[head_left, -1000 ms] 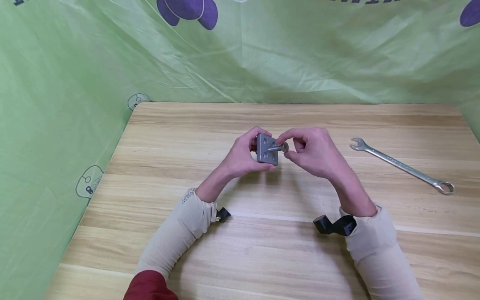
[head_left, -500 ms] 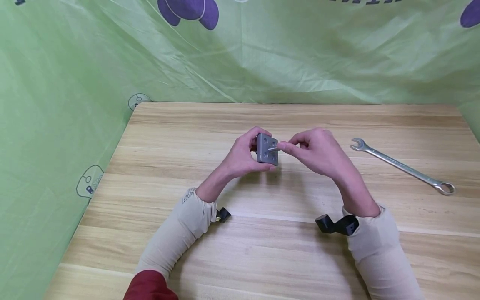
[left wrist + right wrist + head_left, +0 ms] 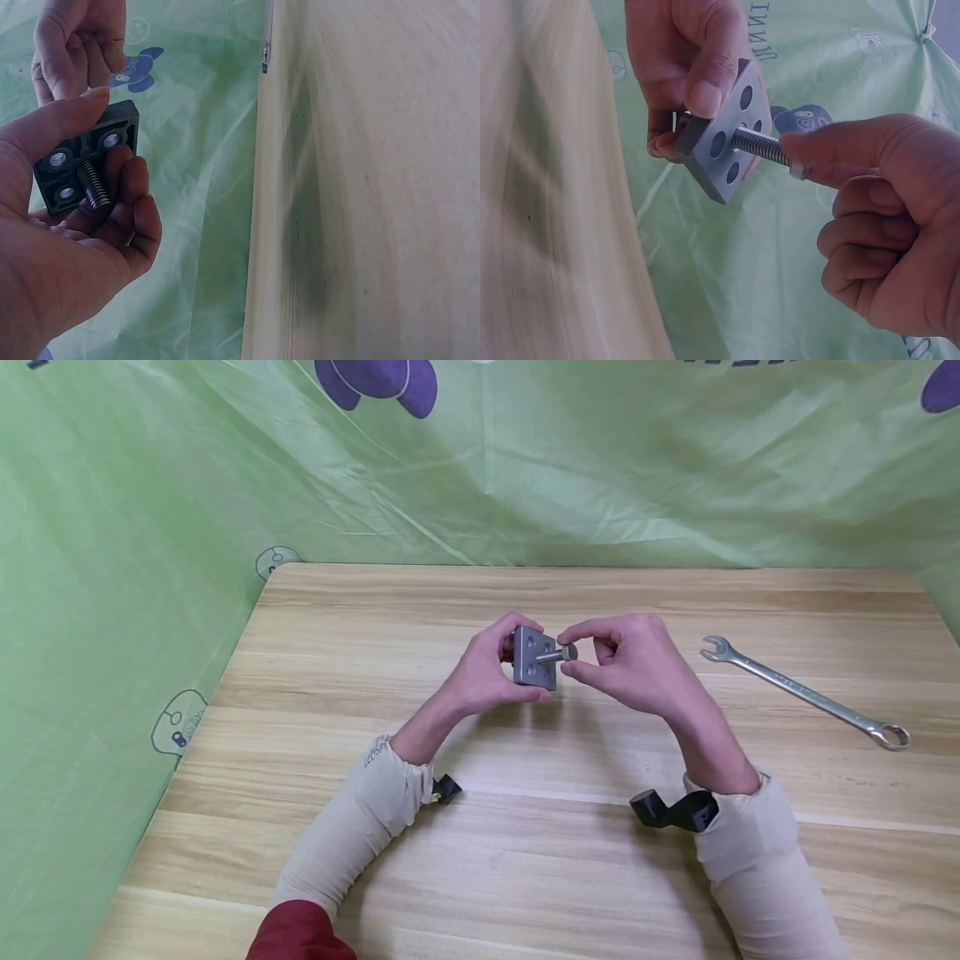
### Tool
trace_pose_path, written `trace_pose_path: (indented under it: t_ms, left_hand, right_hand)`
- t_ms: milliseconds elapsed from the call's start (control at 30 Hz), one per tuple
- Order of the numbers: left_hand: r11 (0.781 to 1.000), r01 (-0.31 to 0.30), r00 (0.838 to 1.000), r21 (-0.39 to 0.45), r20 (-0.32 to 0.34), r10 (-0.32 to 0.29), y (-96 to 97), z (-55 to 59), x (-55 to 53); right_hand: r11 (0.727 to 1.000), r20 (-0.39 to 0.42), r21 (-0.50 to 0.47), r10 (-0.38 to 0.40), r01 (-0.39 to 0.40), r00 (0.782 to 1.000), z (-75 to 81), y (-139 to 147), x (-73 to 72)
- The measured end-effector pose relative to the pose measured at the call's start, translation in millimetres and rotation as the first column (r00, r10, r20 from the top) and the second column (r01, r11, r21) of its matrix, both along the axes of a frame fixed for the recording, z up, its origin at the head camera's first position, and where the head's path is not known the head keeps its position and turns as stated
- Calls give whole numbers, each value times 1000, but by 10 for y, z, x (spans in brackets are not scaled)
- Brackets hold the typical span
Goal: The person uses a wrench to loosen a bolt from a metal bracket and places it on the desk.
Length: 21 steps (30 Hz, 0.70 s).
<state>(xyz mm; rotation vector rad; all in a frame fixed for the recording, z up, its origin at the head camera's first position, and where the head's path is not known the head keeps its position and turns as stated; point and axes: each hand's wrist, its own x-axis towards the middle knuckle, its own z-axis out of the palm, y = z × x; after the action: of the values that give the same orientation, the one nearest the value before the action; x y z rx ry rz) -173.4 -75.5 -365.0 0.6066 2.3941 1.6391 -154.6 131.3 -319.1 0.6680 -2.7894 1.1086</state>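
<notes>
My left hand (image 3: 480, 675) holds a square grey metal plate (image 3: 527, 673) by its edges, raised over the table. The plate has a round hole near each corner. A hex bolt (image 3: 551, 656) passes through its middle, the head facing right. In the left wrist view the bolt's threaded end (image 3: 93, 186) sticks out of the ribbed back of the plate, beside my curled fingers. My right hand (image 3: 637, 662) pinches the bolt head (image 3: 799, 171) between thumb and index finger, its other fingers folded in. A long stretch of thread shows between plate and head in the right wrist view.
A combination wrench (image 3: 806, 693) lies at an angle on the right of the wooden table (image 3: 525, 877). Green printed cloth (image 3: 600, 477) hangs behind and to the left. Black wrist cameras (image 3: 671, 810) stick out from both sleeves.
My right thumb rolled forward over the bolt head half a second ago, then drew back, showing the head again. The left hand and plate keep their place.
</notes>
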Motion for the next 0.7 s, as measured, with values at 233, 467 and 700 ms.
trace_pose_path:
  t_ms: [233, 467, 700]
  left_hand:
    - [1000, -3, 1000, 6, -10, 3, -3, -3, 0]
    - [1000, -1, 1000, 1, -8, 1, 4, 6, 5]
    - [1000, -3, 1000, 7, -20, 3, 2, 1, 2]
  right_hand:
    - [998, -2, -65, 23, -23, 1000, -16, -46, 11]
    - [1000, 87, -23, 11, -9, 996, 28, 10, 3]
    - [995, 179, 56, -91, 82, 980, 74, 58, -22]
